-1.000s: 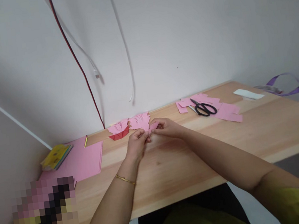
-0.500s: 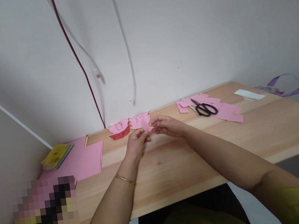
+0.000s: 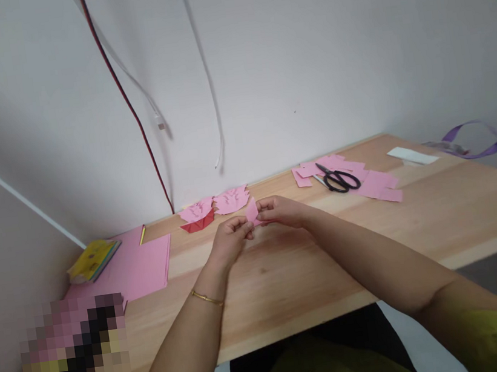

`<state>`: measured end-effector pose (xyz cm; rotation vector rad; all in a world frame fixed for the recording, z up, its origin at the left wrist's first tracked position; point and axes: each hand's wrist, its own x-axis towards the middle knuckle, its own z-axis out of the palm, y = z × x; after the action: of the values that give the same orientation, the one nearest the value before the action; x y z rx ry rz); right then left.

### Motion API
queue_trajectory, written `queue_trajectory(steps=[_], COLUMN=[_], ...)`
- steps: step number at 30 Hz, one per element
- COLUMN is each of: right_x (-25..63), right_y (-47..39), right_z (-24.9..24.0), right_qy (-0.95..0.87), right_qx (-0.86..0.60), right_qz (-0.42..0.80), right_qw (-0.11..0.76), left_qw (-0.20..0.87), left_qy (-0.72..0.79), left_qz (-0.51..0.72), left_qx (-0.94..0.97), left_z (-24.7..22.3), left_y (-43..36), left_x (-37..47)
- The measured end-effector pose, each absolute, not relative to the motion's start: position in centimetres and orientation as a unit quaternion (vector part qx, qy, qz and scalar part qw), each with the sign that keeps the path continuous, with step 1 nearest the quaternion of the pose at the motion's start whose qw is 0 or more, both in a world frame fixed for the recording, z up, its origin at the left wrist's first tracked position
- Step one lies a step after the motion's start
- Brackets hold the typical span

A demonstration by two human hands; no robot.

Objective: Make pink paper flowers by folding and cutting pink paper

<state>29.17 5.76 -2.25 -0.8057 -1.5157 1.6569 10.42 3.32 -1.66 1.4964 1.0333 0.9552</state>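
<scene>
A small piece of pink paper is held up between both hands above the wooden table. My left hand pinches its lower left side, fingers closed. On the right side, my right hand grips it with thumb and fingers bent round the edge. Just behind my left hand lie pink folded pieces with jagged edges, and a red folded strip beside them. How the held paper is folded is too small to tell.
Black-handled scissors lie on pink paper scraps at the back right. A white strip is farther right. Large pink sheets and a yellow packet lie at the left. Cables hang down the wall.
The pink paper in my hands has turned and now stands more upright. My right hand has moved slightly down, and the fingers of both hands have shifted on the paper.
</scene>
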Motion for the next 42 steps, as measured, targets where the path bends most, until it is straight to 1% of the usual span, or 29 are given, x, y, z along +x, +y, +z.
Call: queue_trajectory(steps=[3, 9, 18, 21, 24, 28, 32, 34, 35, 38, 42], right_x=[29.3, 29.4, 29.1, 29.3, 29.6, 30.0, 30.1, 29.8, 29.6, 28.8, 28.3], right_y=[5.8, 5.7, 5.3, 5.6, 5.9, 6.1, 5.7, 5.4, 5.4, 5.3, 5.5], right_z=[-2.3, -2.1, -1.4, -1.7, -2.2, -2.5, -1.9, -1.6, -1.5, -1.7, -2.1], right_qy=[-0.631, -0.683, -0.681, -0.691, -0.679, -0.596, -0.606, -0.620, -0.625, -0.630, -0.642], right_qx=[-0.315, -0.364, -0.371, -0.383, -0.373, -0.309, -0.241, -0.222, -0.224, -0.263, -0.311], right_qz=[0.616, 0.556, 0.570, 0.553, 0.567, 0.665, 0.698, 0.691, 0.679, 0.628, 0.578], right_qw=[0.352, 0.301, 0.272, 0.265, 0.280, 0.327, 0.296, 0.298, 0.315, 0.374, 0.396], left_qw=[0.530, 0.502, 0.518, 0.531, 0.553, 0.579, 0.608, 0.620, 0.623, 0.624, 0.600], left_qy=[0.431, 0.461, 0.457, 0.450, 0.430, 0.395, 0.377, 0.371, 0.369, 0.364, 0.367], left_qz=[0.390, 0.339, 0.332, 0.343, 0.379, 0.452, 0.501, 0.510, 0.511, 0.512, 0.510], left_qx=[0.618, 0.648, 0.642, 0.631, 0.605, 0.552, 0.487, 0.467, 0.463, 0.464, 0.495], left_z=[-2.0, -2.4, -2.4, -2.6, -2.9, -3.2, -3.1, -3.1, -3.0, -3.0, -3.1], left_y=[3.3, 3.2, 3.1, 3.2, 3.4, 3.8, 4.0, 4.0, 4.0, 3.9, 3.9], left_x=[10.5, 10.5, 10.4, 10.3, 10.4, 10.4, 10.5, 10.6, 10.6, 10.7, 10.8])
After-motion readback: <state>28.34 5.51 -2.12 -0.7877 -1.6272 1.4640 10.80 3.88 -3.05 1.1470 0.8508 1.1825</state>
